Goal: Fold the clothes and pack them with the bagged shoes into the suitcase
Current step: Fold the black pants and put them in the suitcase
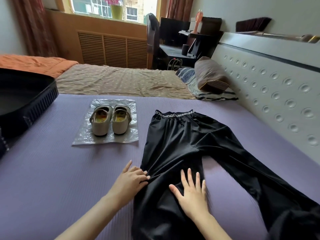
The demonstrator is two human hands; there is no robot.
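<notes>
Purple bed mat (69, 170), trousers (173, 141) flat on it: long axis running away, waistband far. Left grip (133, 177) pinching left leg's outer edge; right grip (192, 193) spread flat on same leg. Other leg angled right, nearer right grip.

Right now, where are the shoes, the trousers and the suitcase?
shoes (101, 126), head view, on the heel of the left-hand shoe.
trousers (174, 135), head view, on the seat below the waistband.
suitcase (43, 104), head view, on its ribbed side wall.
</notes>
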